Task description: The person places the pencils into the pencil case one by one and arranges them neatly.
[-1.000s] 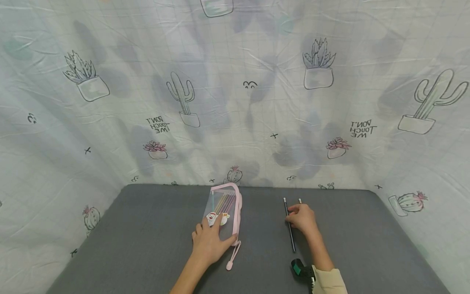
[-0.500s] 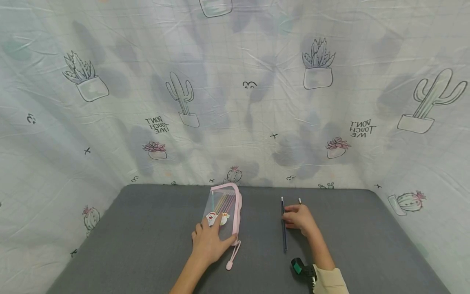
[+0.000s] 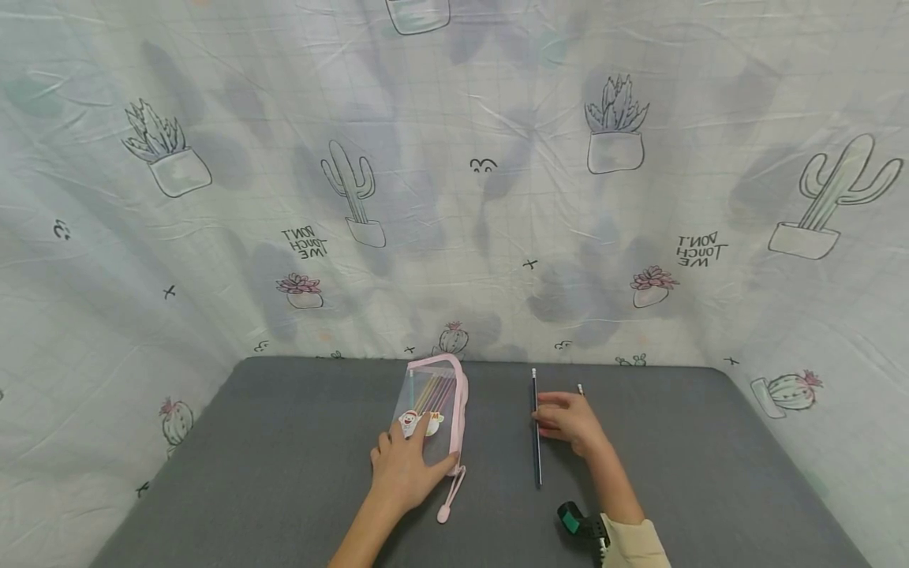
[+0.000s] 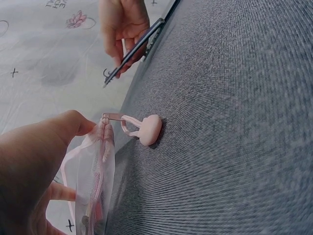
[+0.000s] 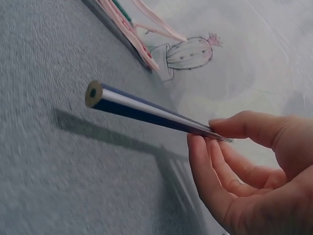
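My right hand point(image 3: 571, 422) pinches a dark blue pencil point(image 3: 537, 461) between thumb and fingertips. The pencil has a white tip at its far end; its near end point(image 5: 94, 94) is flat and unsharpened in the right wrist view, raised over its shadow on the table. To the left, my left hand point(image 3: 406, 469) rests spread on a clear pencil case point(image 3: 458, 418) with pink trim. Its thumb touches the zipped edge by the pink pull point(image 4: 150, 130). Several coloured pencils point(image 3: 431, 390) show inside the case. Another pencil point(image 3: 581, 389) is mostly hidden behind my right hand.
The grey table point(image 3: 298, 442) runs back to a hanging cloth point(image 3: 440, 205) printed with cacti, which also encloses the left and right sides. A black and green device point(image 3: 571, 517) is strapped at my right wrist, below a beige sleeve point(image 3: 634, 543).
The pencil in my right hand has moved left, toward the pencil case, and turned from slanted to nearly straight up and down in the head view. My left hand has stayed still.
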Demonstrator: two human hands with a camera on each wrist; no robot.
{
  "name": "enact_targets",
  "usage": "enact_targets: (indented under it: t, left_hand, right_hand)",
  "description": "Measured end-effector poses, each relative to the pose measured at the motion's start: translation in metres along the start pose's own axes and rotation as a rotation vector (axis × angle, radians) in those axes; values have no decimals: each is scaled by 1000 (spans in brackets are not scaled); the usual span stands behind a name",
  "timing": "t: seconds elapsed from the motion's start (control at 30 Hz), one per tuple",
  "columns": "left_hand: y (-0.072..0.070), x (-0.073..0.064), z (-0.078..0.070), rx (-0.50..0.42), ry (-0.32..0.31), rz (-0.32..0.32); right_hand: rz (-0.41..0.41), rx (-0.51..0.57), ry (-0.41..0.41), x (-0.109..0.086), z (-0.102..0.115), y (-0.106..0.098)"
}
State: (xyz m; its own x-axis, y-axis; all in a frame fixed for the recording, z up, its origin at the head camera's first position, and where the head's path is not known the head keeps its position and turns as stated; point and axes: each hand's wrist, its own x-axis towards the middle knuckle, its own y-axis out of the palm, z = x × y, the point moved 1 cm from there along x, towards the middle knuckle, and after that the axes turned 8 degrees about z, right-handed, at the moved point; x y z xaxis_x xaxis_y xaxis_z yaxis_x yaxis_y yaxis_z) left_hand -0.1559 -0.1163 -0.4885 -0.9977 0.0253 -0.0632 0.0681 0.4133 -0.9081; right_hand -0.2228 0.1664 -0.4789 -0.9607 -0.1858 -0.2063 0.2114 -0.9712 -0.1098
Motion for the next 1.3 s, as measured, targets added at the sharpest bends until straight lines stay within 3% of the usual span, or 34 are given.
enact_targets:
  t: [0.4,1.3]
  left_hand:
    - [-1,-1,0,-5,3,5]
    - [1,-1,2,-17,6,-12]
  right_hand:
    - [26,77,-37,2,1,20]
    - [10,101,-92,10,4,57]
